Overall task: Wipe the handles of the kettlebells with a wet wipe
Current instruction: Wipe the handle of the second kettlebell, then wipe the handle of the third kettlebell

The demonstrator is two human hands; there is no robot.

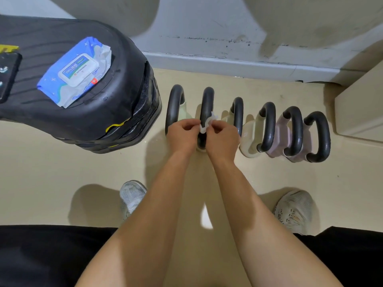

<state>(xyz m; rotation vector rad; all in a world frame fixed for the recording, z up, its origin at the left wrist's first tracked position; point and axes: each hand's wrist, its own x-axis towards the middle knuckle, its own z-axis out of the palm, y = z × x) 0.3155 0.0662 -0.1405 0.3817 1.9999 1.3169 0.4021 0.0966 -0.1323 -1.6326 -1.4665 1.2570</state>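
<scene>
Item: our left hand [182, 134] and right hand [221, 137], pinching a crumpled white wet wipe [206, 124].
Fingers [191, 126] narrow on it, the second black curved metal kettlebell handle [207, 100] directly behind.

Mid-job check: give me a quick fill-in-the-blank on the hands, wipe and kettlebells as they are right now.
1. Both hands pinch a white ____ over the row.
2. The left hand and right hand work at the ____ kettlebell handle from the left.
3. The row holds ____ kettlebells.
4. The wipes pack lies on a ____ bench.

Missing: wipe; second; six; black
</scene>
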